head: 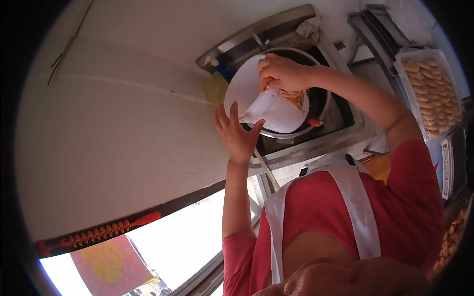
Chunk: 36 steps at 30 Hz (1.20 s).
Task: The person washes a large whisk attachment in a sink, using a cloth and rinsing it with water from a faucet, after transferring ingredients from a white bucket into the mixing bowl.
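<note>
A white plastic bucket (285, 116) lies tilted over a large round metal basin (327, 100) in a stainless steel sink. My left hand (239, 137) holds the near left side of its rim, thumb and fingers spread. Bent over the upper rim, my right hand (279, 74) has its fingers curled on a brownish-orange scrubbing pad or cloth (292, 93), partly hidden under the hand. An orange patch shows on the bucket wall beside it. A small red object (314, 122) sits at the basin's right edge.
Behind the bucket are a faucet (262, 41), a blue pump bottle (224, 70) and a crumpled cloth (309, 29). A yellowish item (215, 88) lies by the wall. At right stand folded metal frames (377, 40) and a plastic-wrapped tray of pale food pieces (431, 96).
</note>
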Available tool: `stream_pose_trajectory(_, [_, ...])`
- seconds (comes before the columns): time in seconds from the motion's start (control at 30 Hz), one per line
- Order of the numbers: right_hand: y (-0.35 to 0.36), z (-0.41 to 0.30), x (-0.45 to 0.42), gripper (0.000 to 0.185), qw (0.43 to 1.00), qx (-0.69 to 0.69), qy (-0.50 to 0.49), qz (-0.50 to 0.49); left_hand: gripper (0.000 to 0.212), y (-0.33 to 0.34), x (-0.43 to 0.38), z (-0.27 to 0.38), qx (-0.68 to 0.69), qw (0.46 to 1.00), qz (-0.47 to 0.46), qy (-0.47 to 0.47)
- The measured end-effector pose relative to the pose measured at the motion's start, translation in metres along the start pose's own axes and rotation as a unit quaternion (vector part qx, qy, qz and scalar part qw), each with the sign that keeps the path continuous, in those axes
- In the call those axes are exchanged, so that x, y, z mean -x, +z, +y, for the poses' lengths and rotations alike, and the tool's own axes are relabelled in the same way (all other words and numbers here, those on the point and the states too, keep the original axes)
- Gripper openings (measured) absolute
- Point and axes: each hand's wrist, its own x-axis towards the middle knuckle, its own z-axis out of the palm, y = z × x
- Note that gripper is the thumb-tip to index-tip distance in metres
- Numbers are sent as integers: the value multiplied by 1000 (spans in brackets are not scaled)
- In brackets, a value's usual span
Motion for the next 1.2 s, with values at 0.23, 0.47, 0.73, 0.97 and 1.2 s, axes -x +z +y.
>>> stream_pose_trajectory(0.23, [-13, 16, -11, 11, 998, -35, -13, -46, 26, 31, 1, -5, 286, 948, -81, -116])
stream_pose_trajectory(0.47, [14, 24, -3, 18, 977, -181, 71, 86, 30, 37, -7, 25, 154, 982, -5, -109])
stream_pose_trajectory(0.73, [32, 9, 1, 17, 956, -222, 83, 176, 27, 37, -3, 28, 150, 972, -19, -178])
stream_pose_trajectory(0.97, [47, 26, -6, 15, 919, -161, 183, 309, 25, 31, -15, 39, 144, 974, -2, -173])
stream_pose_trajectory(1.2, [62, -28, 15, 10, 948, -69, -24, 309, 28, 39, -8, 25, 80, 975, -24, -204])
